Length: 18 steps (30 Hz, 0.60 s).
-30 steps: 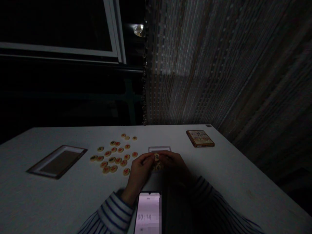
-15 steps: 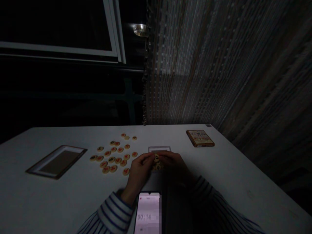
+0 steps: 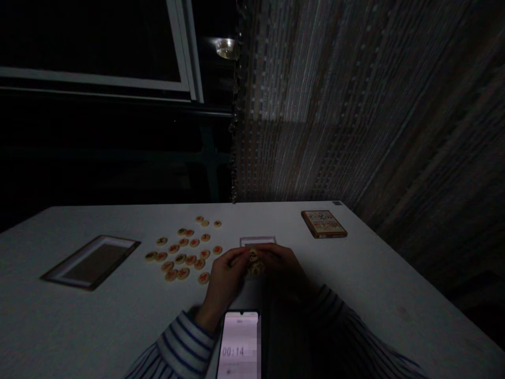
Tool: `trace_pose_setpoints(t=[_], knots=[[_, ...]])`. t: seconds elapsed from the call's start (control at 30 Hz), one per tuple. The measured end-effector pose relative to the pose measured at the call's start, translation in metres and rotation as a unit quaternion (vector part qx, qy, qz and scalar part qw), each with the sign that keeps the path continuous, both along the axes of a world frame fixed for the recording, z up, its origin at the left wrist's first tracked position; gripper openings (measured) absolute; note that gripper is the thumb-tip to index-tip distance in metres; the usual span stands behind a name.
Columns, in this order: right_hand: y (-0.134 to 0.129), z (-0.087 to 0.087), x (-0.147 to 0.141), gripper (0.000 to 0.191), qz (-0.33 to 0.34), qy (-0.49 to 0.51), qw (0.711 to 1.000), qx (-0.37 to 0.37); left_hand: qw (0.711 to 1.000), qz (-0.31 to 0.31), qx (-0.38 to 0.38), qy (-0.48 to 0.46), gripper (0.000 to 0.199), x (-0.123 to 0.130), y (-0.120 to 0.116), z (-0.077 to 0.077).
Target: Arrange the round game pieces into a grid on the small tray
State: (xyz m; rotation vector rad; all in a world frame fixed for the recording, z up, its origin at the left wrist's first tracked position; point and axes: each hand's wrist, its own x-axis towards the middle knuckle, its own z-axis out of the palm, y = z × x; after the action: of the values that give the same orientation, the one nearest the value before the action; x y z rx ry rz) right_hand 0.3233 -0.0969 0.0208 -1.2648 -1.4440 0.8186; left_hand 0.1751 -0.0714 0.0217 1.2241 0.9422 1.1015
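Observation:
My left hand [image 3: 229, 271] and my right hand [image 3: 284, 266] meet near the middle of the white table [image 3: 94, 326]. Their fingertips are closed around a round wooden piece [image 3: 253, 256] with a dark character on it. Right below that piece, more round pieces [image 3: 255, 268] show between my hands. Under and behind them lies a small pale-rimmed tray or frame [image 3: 258, 239], partly covered by my fingers. Several round pieces with red or dark characters [image 3: 182, 273] are scattered to the left of my left hand. My right hand is in deep shadow.
A phone [image 3: 239, 342] showing 00:14 lies in front, between my forearms. An open box part [image 3: 92, 263] sits at the left. A flat box with printed characters [image 3: 324, 223] is at the back right. Behind the table hangs a string curtain [image 3: 300, 105].

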Motion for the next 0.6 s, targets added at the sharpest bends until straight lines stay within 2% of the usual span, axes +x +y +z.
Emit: trace_pose_setpoints(t=[0.23, 0.43, 0.6], knots=[[-0.0005, -0.0026, -0.0004, 0.023, -0.003, 0.031, 0.999, -0.015, 1.0, 0.005, -0.005, -0.013, 0.024, 0.0002, -0.0004, 0.0008], [-0.0034, 0.0008, -0.0033, 0.025, 0.033, 0.067, 0.997, -0.019, 0.999, 0.002, -0.016, -0.035, 0.031, 0.0009, 0.001, -0.0031], [-0.0025, 0.0024, -0.0043, 0.022, 0.016, 0.059, 0.998, -0.024, 0.999, -0.016, -0.018, -0.04, 0.036, 0.001, -0.0001, -0.0024]])
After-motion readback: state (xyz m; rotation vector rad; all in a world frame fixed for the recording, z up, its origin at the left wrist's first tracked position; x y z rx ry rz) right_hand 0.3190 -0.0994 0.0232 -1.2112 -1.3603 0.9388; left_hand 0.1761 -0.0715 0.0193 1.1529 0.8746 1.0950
